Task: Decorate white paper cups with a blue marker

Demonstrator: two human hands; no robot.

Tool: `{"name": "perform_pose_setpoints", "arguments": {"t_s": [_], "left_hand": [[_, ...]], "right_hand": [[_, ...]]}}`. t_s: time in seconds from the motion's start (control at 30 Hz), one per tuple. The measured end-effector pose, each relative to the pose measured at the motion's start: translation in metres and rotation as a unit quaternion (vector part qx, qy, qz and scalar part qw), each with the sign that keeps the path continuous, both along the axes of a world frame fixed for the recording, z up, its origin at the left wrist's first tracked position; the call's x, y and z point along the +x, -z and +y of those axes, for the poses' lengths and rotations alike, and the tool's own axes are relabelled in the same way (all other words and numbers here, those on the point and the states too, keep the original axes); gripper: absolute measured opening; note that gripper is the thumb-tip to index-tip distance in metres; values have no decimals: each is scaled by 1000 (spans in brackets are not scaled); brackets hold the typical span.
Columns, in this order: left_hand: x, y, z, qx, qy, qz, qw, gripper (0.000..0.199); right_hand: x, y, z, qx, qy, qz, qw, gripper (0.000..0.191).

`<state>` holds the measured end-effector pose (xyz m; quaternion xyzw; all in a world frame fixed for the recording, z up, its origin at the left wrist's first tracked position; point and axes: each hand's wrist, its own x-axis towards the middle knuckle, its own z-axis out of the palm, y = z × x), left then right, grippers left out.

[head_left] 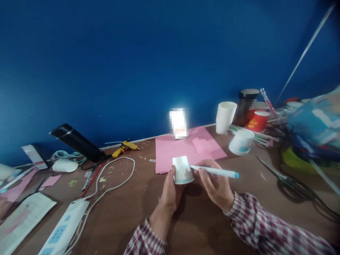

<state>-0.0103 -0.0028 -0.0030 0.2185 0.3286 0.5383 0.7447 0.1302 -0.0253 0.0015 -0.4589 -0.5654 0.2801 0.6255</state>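
My left hand [170,193] is closed around a white paper cup [182,170], which is held upside down above the brown table. A blue zigzag line runs along the cup's wide rim, and blue curved lines mark its side. In my right hand [214,184] is a white marker [216,171] with a light blue end, its tip at the right side of the cup. Pink paper sheets [191,143] lie just behind the cup. My left fingers are partly hidden behind the cup.
Scissors [288,184] lie at right, near an upturned cup [241,142], stacked white cups [225,117] and a red cup [257,121]. At left are a power strip [63,228], a white cable, a yellow glue gun [124,148] and a black cylinder [78,142]. A blue wall stands behind.
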Motion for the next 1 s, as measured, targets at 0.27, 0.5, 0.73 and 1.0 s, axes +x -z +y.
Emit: {"name": "perform_pose_setpoints", "arguments": {"t_s": [0.27,0.5,0.73,1.0], "left_hand": [[2,-2,0,5,0,1,1000,45],[2,1,0,22,-10,9,1000,43],[2,1,-1,39,-6,10,999,36],[1,0,-1,29,-8,18,999,39]], "right_hand": [[0,-2,0,9,-2,-6,1000,17],[-2,-4,-3,16,-8,-7,1000,14],[-4,-1,-6,21,-13,-45,999,11],[-3,2,-6,24,-17,-83,996,7]]}}
